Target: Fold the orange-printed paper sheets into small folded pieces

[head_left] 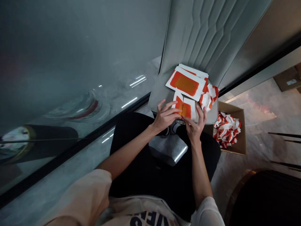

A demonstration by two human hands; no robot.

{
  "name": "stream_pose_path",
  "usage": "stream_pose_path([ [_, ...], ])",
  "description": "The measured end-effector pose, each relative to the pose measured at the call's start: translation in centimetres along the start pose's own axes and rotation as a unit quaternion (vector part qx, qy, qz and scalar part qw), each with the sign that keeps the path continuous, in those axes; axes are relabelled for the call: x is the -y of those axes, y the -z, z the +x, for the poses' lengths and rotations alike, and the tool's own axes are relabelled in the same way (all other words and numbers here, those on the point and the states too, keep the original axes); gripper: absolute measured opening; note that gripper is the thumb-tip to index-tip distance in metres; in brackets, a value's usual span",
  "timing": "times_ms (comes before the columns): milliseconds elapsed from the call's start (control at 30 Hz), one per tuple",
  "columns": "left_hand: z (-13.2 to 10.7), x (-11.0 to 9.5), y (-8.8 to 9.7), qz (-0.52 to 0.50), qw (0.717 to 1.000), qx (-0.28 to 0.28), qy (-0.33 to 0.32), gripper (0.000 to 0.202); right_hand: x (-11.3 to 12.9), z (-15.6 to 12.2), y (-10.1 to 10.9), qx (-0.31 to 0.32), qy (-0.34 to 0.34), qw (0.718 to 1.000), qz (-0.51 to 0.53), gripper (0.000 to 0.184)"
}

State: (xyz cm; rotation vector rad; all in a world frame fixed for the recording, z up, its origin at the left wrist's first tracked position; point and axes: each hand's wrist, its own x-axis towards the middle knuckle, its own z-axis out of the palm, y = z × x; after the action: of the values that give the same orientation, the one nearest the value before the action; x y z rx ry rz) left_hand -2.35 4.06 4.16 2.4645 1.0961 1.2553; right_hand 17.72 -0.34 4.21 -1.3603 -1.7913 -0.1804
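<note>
Both my hands hold a small white and orange-red paper packet [185, 109] at the front edge of a grey chair seat [158, 94]. My left hand [165, 116] pinches its left side, fingers bent over it. My right hand [196, 123] grips its right side, fingers raised along the edge. Just beyond lies a stack of flat white sheets with orange-red rectangles [186, 83]. A few folded packets [210, 96] lie to the right of the stack.
A cardboard box [242, 138] on the floor to the right holds several folded red and white packets [226, 129]. The grey padded chair back [207, 34] rises behind the seat. A glass wall [70, 78] runs along the left. My black-clad knees sit under the hands.
</note>
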Motion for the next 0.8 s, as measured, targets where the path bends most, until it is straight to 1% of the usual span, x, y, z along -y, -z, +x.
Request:
stream_pose_path([
  [67,0.1,-0.1,0.0,-0.012,1.000,0.003,-0.019,0.020,0.1,0.2,0.4,-0.003,0.033,0.999,-0.013,0.008],
  [133,0.3,-0.3,0.1,-0.013,1.000,0.008,-0.026,0.019,0.1,0.4,0.6,-0.004,0.049,0.999,-0.017,0.011],
  [300,1.0,-0.1,0.2,-0.015,0.999,0.017,-0.032,0.015,-0.4,0.2,0.4,0.025,0.059,0.998,-0.005,0.015],
  [400,1.2,0.5,-0.1,-0.034,0.999,0.018,-0.029,0.014,-0.8,0.0,0.1,0.041,0.049,0.998,0.011,0.015],
  [533,0.9,1.0,-0.7,-0.033,0.999,0.018,-0.030,0.020,-0.7,0.0,-0.1,0.045,0.037,0.998,0.033,0.013],
  [700,0.6,1.1,-1.0,-0.028,0.999,0.031,-0.006,0.017,-0.1,0.2,-0.3,0.045,0.019,0.997,0.064,0.011],
  [800,0.9,1.0,-0.8,-0.027,0.998,0.046,0.012,0.017,0.1,0.1,-0.7,0.068,-0.012,0.995,0.069,0.014],
])
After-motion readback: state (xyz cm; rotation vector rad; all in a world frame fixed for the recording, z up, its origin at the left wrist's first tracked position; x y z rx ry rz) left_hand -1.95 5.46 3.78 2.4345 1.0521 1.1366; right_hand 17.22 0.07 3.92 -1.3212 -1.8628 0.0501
